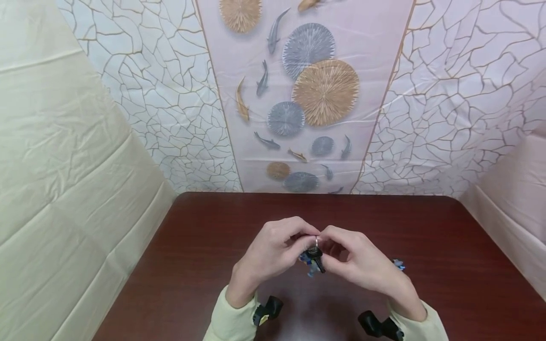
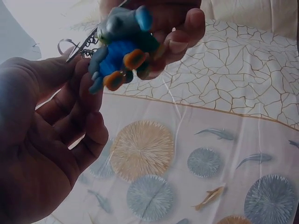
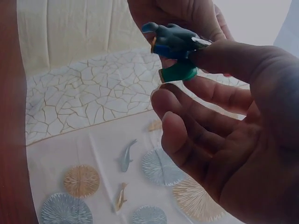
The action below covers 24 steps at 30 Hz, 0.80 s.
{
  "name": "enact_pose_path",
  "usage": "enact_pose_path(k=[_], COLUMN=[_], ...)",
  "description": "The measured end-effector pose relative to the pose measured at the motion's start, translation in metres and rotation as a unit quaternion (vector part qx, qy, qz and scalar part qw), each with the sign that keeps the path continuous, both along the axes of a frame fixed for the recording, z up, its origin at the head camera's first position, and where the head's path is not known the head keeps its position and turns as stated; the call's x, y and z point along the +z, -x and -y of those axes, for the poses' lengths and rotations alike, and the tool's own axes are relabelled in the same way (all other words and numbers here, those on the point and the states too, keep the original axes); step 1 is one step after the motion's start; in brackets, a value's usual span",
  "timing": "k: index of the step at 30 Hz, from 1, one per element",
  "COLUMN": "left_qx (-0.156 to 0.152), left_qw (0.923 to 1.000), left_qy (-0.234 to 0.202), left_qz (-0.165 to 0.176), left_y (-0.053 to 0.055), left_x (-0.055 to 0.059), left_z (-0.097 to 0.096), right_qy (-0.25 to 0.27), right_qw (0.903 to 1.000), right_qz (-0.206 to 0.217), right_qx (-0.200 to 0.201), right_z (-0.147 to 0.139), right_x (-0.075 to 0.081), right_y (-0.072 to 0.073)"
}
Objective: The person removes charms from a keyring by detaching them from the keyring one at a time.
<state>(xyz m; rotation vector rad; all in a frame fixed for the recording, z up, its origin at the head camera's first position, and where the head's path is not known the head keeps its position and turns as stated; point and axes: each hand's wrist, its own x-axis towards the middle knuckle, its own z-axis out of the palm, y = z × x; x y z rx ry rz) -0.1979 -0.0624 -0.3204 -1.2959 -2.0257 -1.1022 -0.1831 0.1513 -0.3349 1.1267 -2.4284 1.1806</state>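
Observation:
Close together above the table, my left hand (image 1: 273,246) and right hand (image 1: 360,260) work on one keychain. My left thumb and index finger pinch its metal ring (image 1: 317,241). A dark key (image 1: 315,255) hangs from the ring. With it hangs a small figurine (image 2: 119,51), grey and blue with orange feet and a green part, joined by a short chain (image 2: 88,49). My right fingertips meet the left ones at the ring, and the right thumb lies against the keychain; its exact hold is partly hidden. In the right wrist view the figurine (image 3: 175,42) is beside that thumb.
A small blue-grey object (image 1: 398,264) lies on the dark red-brown table (image 1: 204,237), partly hidden behind my right wrist. A patterned cloth (image 1: 256,109) hangs beyond the far edge, and pale cloth (image 1: 85,189) stands along the left side.

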Motion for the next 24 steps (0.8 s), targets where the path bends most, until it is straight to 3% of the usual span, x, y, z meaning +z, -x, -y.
enact_pose_path(k=[7, 16, 24], left_qx=[-0.012, -0.025, -0.081], left_qw=[0.9998, 0.9994, 0.9967], left_qy=[-0.013, -0.015, -0.006], left_qz=[0.013, 0.015, 0.009], left_y=[-0.001, -0.001, 0.0], left_x=[-0.001, -0.002, -0.002], left_z=[0.001, -0.001, -0.007], right_qy=[0.02, 0.042, 0.067], right_qw=[0.999, 0.9917, 0.9814], right_qz=[-0.025, -0.107, -0.173], right_qx=[-0.032, -0.058, -0.05], right_z=[0.004, 0.005, 0.004], right_x=[0.004, 0.01, 0.009], right_y=[-0.006, -0.011, -0.014])
